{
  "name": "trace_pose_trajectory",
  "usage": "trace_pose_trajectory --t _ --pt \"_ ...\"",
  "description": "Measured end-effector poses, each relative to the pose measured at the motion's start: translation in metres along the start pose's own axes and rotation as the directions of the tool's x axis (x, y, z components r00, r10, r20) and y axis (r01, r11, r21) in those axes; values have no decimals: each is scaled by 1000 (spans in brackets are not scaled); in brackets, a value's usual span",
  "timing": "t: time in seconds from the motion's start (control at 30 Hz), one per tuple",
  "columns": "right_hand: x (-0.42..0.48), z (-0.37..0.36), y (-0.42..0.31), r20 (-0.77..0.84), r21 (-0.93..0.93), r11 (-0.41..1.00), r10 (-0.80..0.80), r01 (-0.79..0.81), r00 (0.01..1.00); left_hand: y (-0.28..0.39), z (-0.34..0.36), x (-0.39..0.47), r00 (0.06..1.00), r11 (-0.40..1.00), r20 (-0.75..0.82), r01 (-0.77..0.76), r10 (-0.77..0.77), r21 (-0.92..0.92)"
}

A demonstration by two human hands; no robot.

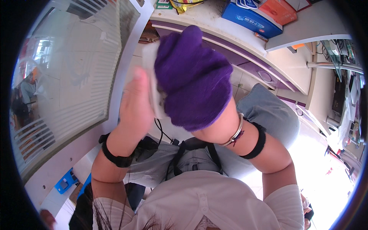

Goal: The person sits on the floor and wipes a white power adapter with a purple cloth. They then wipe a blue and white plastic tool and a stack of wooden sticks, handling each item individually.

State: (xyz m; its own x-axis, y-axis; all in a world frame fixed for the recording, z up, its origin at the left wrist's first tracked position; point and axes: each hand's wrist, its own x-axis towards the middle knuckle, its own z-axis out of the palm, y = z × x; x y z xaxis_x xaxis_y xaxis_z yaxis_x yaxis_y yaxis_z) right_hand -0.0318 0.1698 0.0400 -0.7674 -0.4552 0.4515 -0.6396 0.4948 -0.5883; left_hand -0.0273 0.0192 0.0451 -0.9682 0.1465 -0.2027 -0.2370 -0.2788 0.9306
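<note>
Purple plush cloth [195,77] covers my right hand from fingers to wrist, like a mitt, so those fingers are hidden. Only the bare wrist [221,120] shows, with a metal bangle [236,133] and a black band. Against the cloth's left side stands a white, flat-edged object [153,83], mostly hidden and too blurred to name. My left hand [136,106] is blurred and grips this object from its left, thumb pointing up and the other fingers out of sight. Both hands are raised above my lap, close together.
On the desk [212,15] ahead are a blue box [250,20], an orange box [277,11], a yellow packet [184,5] and a battery [261,36]. Purple-fronted drawers [230,54] lie below. A white-framed glass panel [77,77] stands left. A black cable [161,132] hangs near my knees.
</note>
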Motion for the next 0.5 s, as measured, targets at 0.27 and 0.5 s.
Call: trace_pose_trajectory --t 0.27,0.5 --pt "6 -4 2 63 84 995 45 -51 997 5 9 -5 991 976 134 -54 25 212" --pt "7 4 -6 12 128 988 -91 89 996 12 1 0 998 998 70 -2 -3 70"
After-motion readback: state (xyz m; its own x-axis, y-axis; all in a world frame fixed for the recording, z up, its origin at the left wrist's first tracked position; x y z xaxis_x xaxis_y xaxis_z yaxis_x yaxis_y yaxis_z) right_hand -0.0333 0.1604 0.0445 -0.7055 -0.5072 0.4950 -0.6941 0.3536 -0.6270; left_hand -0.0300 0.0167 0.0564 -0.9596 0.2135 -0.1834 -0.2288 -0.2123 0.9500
